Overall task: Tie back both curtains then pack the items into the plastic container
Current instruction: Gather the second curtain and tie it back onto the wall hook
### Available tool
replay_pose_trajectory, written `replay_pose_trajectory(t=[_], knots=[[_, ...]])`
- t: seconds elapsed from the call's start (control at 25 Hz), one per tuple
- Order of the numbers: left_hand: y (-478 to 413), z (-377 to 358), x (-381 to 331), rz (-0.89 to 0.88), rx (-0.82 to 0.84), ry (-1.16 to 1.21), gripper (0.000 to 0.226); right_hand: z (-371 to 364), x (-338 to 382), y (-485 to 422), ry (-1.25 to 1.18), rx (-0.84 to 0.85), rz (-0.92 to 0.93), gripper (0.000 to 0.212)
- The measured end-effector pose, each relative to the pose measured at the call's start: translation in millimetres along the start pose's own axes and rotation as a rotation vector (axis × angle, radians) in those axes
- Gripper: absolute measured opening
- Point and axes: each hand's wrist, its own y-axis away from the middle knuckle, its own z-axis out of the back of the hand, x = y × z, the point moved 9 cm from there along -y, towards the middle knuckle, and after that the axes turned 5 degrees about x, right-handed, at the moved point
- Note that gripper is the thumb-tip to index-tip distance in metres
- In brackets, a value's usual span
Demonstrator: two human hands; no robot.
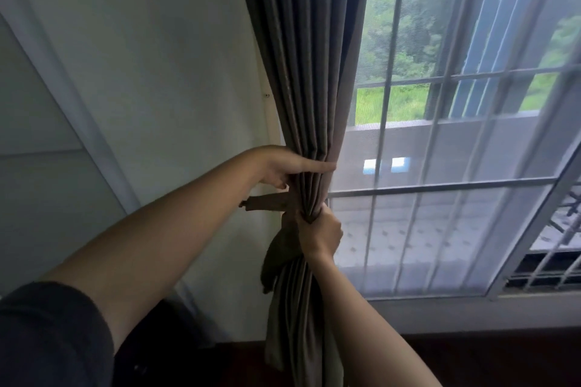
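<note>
Grey-brown pleated fabric curtain [301,72] hangs gathered between the white wall [157,56] and the white-barred window [440,135]. I see my left hand [279,170] clasping the bunched folds from the wall side. My right hand [320,231] is fisted round them just below, beside the matching fabric tie-back strap [267,203].

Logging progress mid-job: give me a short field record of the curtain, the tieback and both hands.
curtain: dark, gathered into folds between wall and window
tieback: strap reaches from the wall side to the bunch; cannot tell if it is fastened
left hand: holds the bunch above the strap, one finger straight across the folds
right hand: grips the bunch at strap height
window: barred, uncovered here
plastic container: not in view
</note>
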Motion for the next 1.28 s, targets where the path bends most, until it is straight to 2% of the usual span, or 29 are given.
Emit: replay_pose_trajectory(t=[0.08,0.12,0.16,0.24,0.28,0.36,0.44,0.52,0.6,0.72,0.8,0.92,1.08,1.28], knots=[[11.8,14.1,11.8,-0.144,0.042,0.096,0.05,3.5,-0.9,-1.2,0.046,0.016,0.017,0.022],[15.0,24.0,26.6,-0.217,-0.02,0.185,0.033,3.6,-1.1,-1.2,0.06,0.029,0.027,0.023],[15.7,36.4,51.8,-0.254,-0.157,0.255,0.026,2.3,-1.1,-0.6,0.064,0.044,0.039,0.023],[9.3,45.8,117.6,-0.179,-0.413,0.184,0.025,1.1,-0.1,2.0,0.065,0.068,0.051,0.021],[1.4,31.9,144.6,-0.115,-0.403,0.068,0.026,1.7,-0.2,2.7,0.067,0.071,0.047,0.019],[-14.7,-13.7,175.2,-0.065,-0.23,-0.071,0.037,3.8,1.6,4.6,0.081,0.079,0.048,0.014],[-17.3,-32.9,171.3,-0.154,-0.249,-0.044,0.054,6.5,3.6,8.6,0.093,0.092,0.061,0.015],[-15.1,-36.0,159.9,-0.27,-0.296,0.045,0.055,8.1,5.3,11.5,0.091,0.099,0.062,0.017],[-21.2,-43.6,164.1,-0.298,-0.242,0.145,0.058,8.7,7.6,12.9,0.089,0.113,0.071,0.02],[-24.2,-51.7,171.3,-0.296,-0.228,0.164,0.066,5.0,10.0,13.4,0.084,0.15,0.095,0.022],[-23.0,-56.5,167.4,-0.305,-0.207,0.194,0.061,2.5,8.7,13.9,0.087,0.172,0.095,0.02],[-22.2,-60.4,158.3,-0.332,-0.206,0.16,0.035,-1.2,7.6,13.1,0.127,0.234,0.09,0.022],[-24.8,-62.4,162.7,-0.321,-0.179,0.198,0.046,-4.2,10.4,9.7,0.191,0.301,0.101,0.024],[-20.1,-56.7,165.5,-0.336,-0.235,0.21,0.025,-18.8,11.3,11.6,0.23,0.404,0.105,0.038]])
